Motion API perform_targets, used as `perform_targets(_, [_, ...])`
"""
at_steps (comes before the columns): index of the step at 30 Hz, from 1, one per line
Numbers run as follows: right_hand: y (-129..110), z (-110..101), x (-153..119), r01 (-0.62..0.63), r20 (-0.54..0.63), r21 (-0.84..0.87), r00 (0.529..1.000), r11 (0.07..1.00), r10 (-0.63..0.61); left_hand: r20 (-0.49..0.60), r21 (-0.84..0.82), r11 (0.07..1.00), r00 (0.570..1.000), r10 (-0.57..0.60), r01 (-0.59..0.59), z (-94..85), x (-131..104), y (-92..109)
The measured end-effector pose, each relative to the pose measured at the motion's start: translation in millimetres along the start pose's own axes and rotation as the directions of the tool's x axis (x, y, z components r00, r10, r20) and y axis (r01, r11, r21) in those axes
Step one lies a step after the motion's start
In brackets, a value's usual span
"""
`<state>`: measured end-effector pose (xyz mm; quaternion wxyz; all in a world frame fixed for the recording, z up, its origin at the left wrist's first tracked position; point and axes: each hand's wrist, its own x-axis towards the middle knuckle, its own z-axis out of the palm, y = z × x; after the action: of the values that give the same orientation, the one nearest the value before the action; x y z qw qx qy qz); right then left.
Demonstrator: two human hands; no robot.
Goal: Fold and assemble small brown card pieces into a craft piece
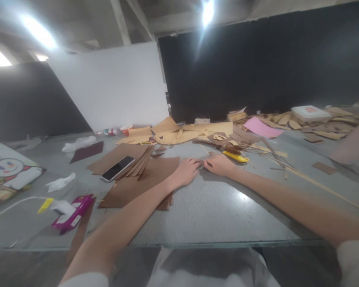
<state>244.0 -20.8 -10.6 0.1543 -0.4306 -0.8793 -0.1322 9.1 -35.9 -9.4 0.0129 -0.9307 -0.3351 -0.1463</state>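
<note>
My left hand [186, 172] and my right hand [219, 164] meet fingertip to fingertip, low over the grey tabletop [203, 207]. Both have curled, closed fingers. Something small and dark shows between the fingertips, too little of it to name. Just behind my right hand lies a yellow utility knife [235, 156]. Beside my left wrist, large brown sheets [155, 170] are spread on the table, with a stack of smaller brown sheets [122, 153] overlapping them. A phone [118, 168] rests on that stack.
A purple power strip [73, 213] with a plugged-in white cable stands front left, near crumpled tissue [60, 182]. Tan offcuts [194, 133], a pink sheet [261, 126] and a white box [311, 113] line the back. Thin strips [326, 183] cross the right side. A blurred pinkish shape shows far right.
</note>
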Motion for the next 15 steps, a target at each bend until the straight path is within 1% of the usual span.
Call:
perform_targets(6, [-1.0, -2.4, 0.9, 0.001, 0.019, 0.008, 1.0, 1.0, -0.002, 0.012, -0.014, 1.0, 1.0, -0.004, 0.004, -0.9, 1.4, 0.9])
perform_targets(10, [-1.5, -2.8, 1.9, 0.013, 0.057, 0.02, 0.998, 1.0, -0.014, 0.006, -0.023, 1.0, 1.0, 0.0, 0.0, -0.3, 1.3, 0.5])
perform_targets(15, [-1.9, 0.1, 2.3, -0.091, 0.063, -0.035, 0.994, 0.995, 0.093, 0.004, -0.014, 1.0, 1.0, -0.01, 0.01, 0.0, 0.9, 0.3])
